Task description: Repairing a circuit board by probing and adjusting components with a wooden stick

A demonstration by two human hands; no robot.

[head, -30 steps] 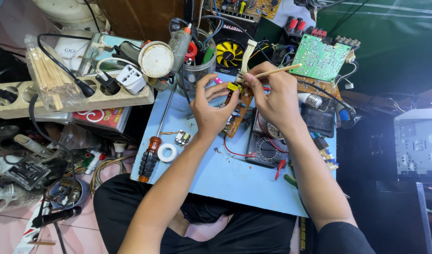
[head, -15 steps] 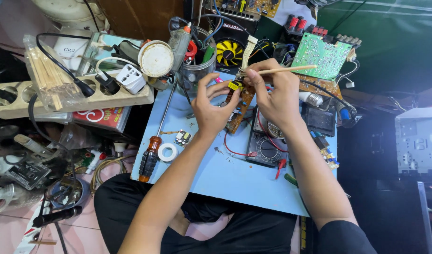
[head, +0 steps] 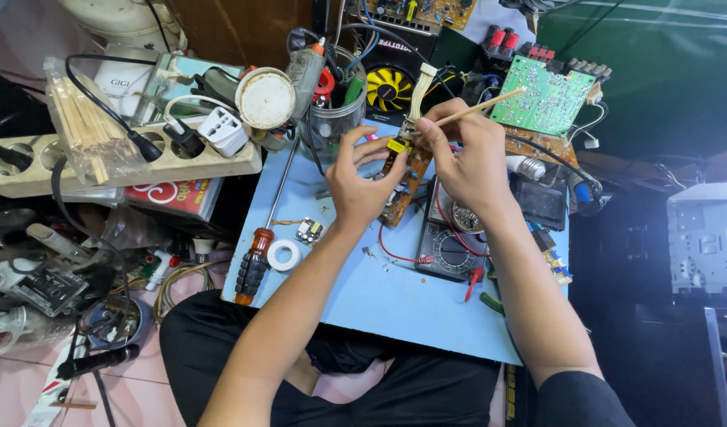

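My left hand (head: 362, 183) grips a brown circuit board (head: 403, 183) tilted on edge above the blue work board (head: 395, 292). A yellow component and a white ribbon cable (head: 420, 93) stick up from the circuit board's top. My right hand (head: 468, 158) pinches a thin wooden-handled brush (head: 480, 105) with its tip at the top of the circuit board. Both hands sit close together over a black multimeter (head: 450, 241) with red leads.
A long screwdriver (head: 261, 237) with a black and orange handle and a white tape roll (head: 283, 255) lie on the board's left. A green circuit board (head: 549, 96), a fan (head: 390, 87), a glass jar of tools (head: 332, 111) and a power strip (head: 126, 162) crowd the back and left.
The hands and circuit board stay in nearly the same place; the brush handle has shifted only slightly at the top of the board.
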